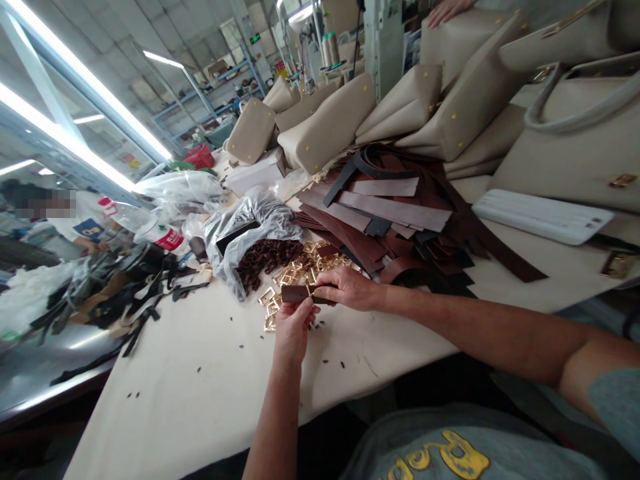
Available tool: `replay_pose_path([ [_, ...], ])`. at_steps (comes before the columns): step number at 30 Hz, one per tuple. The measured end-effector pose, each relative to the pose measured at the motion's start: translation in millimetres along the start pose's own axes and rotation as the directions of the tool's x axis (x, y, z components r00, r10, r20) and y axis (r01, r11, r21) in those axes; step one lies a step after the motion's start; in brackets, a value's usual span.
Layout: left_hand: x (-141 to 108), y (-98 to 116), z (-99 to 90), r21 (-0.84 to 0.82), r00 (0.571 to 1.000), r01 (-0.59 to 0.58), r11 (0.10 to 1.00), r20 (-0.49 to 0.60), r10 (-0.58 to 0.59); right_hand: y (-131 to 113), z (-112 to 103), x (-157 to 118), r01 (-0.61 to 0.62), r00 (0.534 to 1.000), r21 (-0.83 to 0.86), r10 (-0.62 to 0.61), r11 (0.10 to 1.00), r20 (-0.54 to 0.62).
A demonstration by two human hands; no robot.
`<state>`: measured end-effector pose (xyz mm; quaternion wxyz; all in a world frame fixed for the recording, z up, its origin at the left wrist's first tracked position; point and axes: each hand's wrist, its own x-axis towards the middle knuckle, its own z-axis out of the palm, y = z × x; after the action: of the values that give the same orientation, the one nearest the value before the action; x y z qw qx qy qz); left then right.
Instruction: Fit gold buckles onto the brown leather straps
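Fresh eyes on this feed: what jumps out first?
Beige handbags crowd the table's far side. In front lies a heap of brown and gray strips, with gold buckles beside it. At center, the left hand and right hand hold a dark brown piece.

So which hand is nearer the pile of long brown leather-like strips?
Right: the right hand is close beside the pile; the left hand is farther away, leftward.

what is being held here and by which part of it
A brown strap. The left hand pinches it at its lower edge, near the gold metal piece; the right hand grips it just right of that piece.
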<state>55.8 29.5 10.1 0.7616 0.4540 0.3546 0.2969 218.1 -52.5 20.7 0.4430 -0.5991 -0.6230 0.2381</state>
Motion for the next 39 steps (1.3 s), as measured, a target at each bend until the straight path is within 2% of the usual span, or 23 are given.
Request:
replay_pose_path([
  [5, 0, -2, -2.5, 0.048, 0.999, -0.033, 0.998, 0.024, 0.032, -1, 2, -2, 0.082, 0.996, -0.109, -0.086, 0.991, -0.032],
  [8, 0, -1, -3.3, 0.052, 1.0, -0.02, 0.998, 0.017, 0.02, -3, 1, -4, 0.098, 0.988, -0.277, -0.127, 0.956, -0.089],
  [14, 0, 0, -1.6, 0.057, 0.999, -0.001, 0.998, -0.039, 0.003, -1, -1, -5, 0.179, 0.964, -0.595, -0.26, 0.784, -0.052],
  [18, 0, -1, -2.0, 0.101, 0.999, -0.01, 0.995, -0.032, 0.013, -1, -4, -3, 0.212, 0.967, -0.706, -0.251, 0.676, 0.05],
  [21, 0, -4, -2.5, 0.137, 0.999, -0.027, 0.99, -0.018, 0.03, -1, -5, -2, 0.233, 0.972, -0.739, -0.182, 0.632, 0.15],
  [26, 0, -7, -2.6, 0.206, 0.998, -0.06, 0.977, -0.001, 0.061, 1, -1, -2, 0.257, 0.966, -0.714, -0.145, 0.651, 0.216],
  [34, 0, -5, 0.1, 0.19, 0.997, -0.071, 0.979, -0.007, 0.074, -4, -5, -1, 0.216, 0.975, -0.701, -0.105, 0.68, 0.198],
  [39, 0, -2, 1.9, 0.135, 0.998, -0.041, 0.99, -0.031, 0.045, -2, -11, -3, 0.235, 0.971, -0.702, -0.187, 0.672, 0.146],
])
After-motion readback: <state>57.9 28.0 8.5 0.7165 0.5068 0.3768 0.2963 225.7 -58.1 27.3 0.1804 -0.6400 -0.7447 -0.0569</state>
